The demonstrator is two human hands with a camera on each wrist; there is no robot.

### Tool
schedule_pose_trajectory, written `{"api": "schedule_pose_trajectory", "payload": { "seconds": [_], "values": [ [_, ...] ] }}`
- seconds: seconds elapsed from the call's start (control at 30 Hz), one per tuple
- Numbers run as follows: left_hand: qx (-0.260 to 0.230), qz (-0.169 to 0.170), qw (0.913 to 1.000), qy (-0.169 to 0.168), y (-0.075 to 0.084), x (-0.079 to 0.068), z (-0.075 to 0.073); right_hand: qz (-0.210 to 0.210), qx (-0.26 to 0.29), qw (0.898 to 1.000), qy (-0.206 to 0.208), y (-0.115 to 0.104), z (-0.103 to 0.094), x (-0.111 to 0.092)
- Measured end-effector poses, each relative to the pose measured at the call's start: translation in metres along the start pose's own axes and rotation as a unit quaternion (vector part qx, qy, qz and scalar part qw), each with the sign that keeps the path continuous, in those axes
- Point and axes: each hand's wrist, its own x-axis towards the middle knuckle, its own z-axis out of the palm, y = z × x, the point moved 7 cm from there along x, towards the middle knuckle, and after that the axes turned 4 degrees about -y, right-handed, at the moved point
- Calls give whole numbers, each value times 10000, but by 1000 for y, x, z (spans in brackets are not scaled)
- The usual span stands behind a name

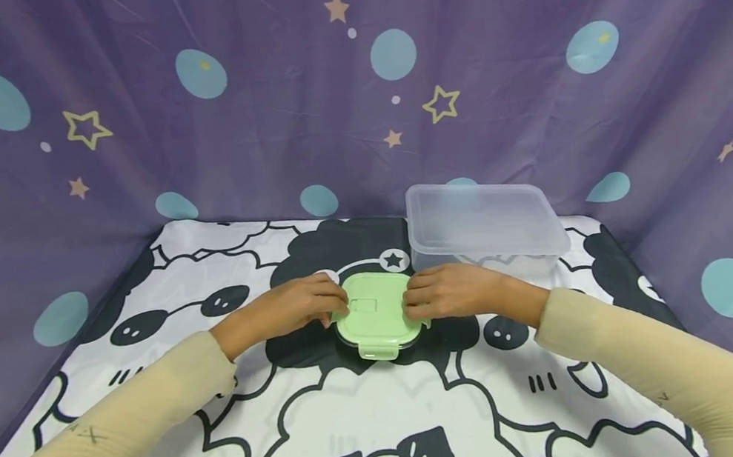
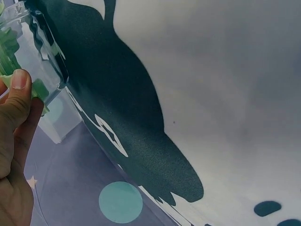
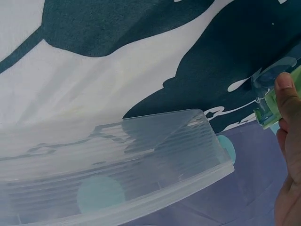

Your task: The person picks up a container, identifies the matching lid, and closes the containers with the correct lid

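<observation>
A clear food container (image 2: 51,70) with a light-green snap lid (image 1: 377,298) sits on the cloth in front of the person. My left hand (image 1: 307,302) grips its left side, and in the left wrist view the thumb lies at a green side latch (image 2: 40,89). On the opposite side my right hand (image 1: 443,291) grips the lid's edge, its fingers bent over the rim. The right wrist view shows the right thumb against the green latch (image 3: 270,106). The front latch (image 1: 379,351) hangs down over the near rim, between the two hands.
Behind the right hand stands a large translucent plastic box (image 1: 483,220) with a lid. A black-and-white cartoon cloth (image 1: 373,421) covers the table. The purple curtain (image 1: 273,104) with stars and dots hangs at the back and both sides.
</observation>
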Motion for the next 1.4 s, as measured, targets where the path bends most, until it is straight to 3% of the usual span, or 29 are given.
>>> {"api": "schedule_pose_trajectory", "payload": {
  "seconds": [0.3,0.77,1.1,1.4],
  "values": [
    [60,14,9999,-113,3,-1,5,-148,-55,9999,11,-3,5,6],
    [278,-150,9995,100,-2,-7,14,-45,-197,9998,48,1,2,7],
    [174,-244,9995,107,1,-6,13,309,4,9995,54,0,0,2],
    [32,-472,9989,-65,3,-3,8,944,369,9948,-49,-6,-1,-6]
  ]
}}
